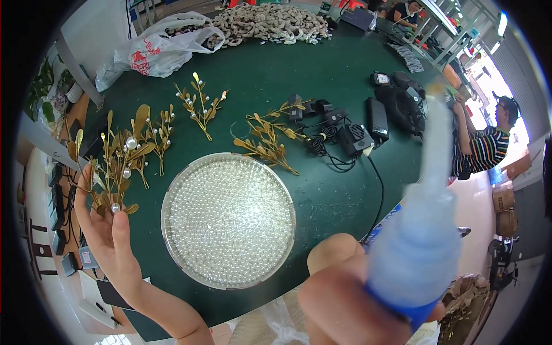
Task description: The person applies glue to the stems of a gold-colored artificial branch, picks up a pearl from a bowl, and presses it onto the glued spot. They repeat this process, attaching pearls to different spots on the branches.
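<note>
My left hand (108, 238) is closed around the lower part of a gold leaf branch (123, 152) with several white pearl beads on it, held upright at the left of the table. Close in front of the camera, my right hand (351, 290) grips a translucent squeeze bottle (414, 247) with a blue lower part. Its long, narrow nozzle points up, and the bottle is blurred. Between my hands stands a round tray (163, 224) full of small pearl beads (224, 213). Beyond it lie a beaded gold branch (201, 109) and plain gold branches (267, 144).
Black power adapters (353, 138) and cables lie right of the tray on the green table (276, 69). At the far edge are a white plastic bag (158, 52) and a heap of pale chain links (276, 23). A person in a striped shirt (489, 146) is at the right.
</note>
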The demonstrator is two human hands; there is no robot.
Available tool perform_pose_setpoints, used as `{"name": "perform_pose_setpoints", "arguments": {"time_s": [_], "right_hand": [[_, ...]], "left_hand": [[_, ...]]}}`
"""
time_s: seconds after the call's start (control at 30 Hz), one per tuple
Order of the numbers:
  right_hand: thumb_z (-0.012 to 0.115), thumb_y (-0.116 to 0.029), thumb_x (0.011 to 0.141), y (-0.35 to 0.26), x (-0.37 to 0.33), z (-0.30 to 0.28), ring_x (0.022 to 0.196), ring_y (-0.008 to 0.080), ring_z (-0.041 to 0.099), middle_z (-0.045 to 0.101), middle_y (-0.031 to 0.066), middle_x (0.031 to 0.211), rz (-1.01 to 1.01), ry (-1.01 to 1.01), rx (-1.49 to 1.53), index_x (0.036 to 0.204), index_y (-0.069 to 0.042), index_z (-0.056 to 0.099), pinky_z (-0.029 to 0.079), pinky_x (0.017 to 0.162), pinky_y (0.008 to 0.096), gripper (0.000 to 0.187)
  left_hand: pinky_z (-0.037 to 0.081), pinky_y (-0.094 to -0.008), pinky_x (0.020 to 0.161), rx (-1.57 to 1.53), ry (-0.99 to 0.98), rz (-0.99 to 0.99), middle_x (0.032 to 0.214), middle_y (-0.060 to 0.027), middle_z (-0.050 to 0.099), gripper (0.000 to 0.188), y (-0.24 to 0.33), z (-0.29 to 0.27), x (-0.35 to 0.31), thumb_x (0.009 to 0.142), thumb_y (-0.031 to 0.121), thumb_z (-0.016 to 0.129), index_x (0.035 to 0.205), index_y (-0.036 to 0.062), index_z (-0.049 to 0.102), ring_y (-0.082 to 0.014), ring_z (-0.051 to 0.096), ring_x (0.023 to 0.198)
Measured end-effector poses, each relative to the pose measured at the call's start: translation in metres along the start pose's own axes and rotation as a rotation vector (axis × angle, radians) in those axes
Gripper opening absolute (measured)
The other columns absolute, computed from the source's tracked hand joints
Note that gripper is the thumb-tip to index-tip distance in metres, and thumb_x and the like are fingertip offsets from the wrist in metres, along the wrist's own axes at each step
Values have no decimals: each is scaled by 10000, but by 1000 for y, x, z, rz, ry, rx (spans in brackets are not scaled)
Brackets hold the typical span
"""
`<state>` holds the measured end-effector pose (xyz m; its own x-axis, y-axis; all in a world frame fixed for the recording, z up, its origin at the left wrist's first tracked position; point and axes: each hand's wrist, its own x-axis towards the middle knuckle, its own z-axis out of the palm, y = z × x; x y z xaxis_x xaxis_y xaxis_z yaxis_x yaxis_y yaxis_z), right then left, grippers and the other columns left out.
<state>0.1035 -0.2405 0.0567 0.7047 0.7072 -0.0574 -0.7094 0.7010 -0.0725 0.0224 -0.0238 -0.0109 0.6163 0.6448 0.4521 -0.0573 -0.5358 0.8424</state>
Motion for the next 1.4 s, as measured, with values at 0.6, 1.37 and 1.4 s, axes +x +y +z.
{"name": "perform_pose_setpoints", "arguments": {"time_s": [0.6, 1.37, 1.4], "right_hand": [[423, -233, 953, -67, 37, -31, 465, 80, 398, 500, 96, 825, -682, -527, -685, 1110, -64, 393, 360, 414, 240, 232], [557, -244, 851, -11, 87, -50, 400, 21, 280, 346, -45, 515, -489, -391, -767, 994, -45, 429, 192, 373, 192, 276], [559, -241, 851, -8, 87, -51, 401, 19, 273, 328, -50, 513, -477, -365, -758, 979, -50, 423, 187, 378, 191, 268]], "left_hand": [[382, -234, 849, 62, -7, -48, 1274, -70, 473, 515, -12, -20, -1, 901, 157, 501, 1365, 39, 309, -137, 489, 1057], [416, -178, 638, -248, 16, -34, 977, -51, 594, 596, 10, 8, -1, 788, 30, 626, 1314, 13, 345, -54, 536, 777], [417, -180, 643, -226, -6, -24, 992, -56, 598, 598, 10, 8, -2, 789, 37, 628, 1313, 10, 342, -56, 537, 785]]}}
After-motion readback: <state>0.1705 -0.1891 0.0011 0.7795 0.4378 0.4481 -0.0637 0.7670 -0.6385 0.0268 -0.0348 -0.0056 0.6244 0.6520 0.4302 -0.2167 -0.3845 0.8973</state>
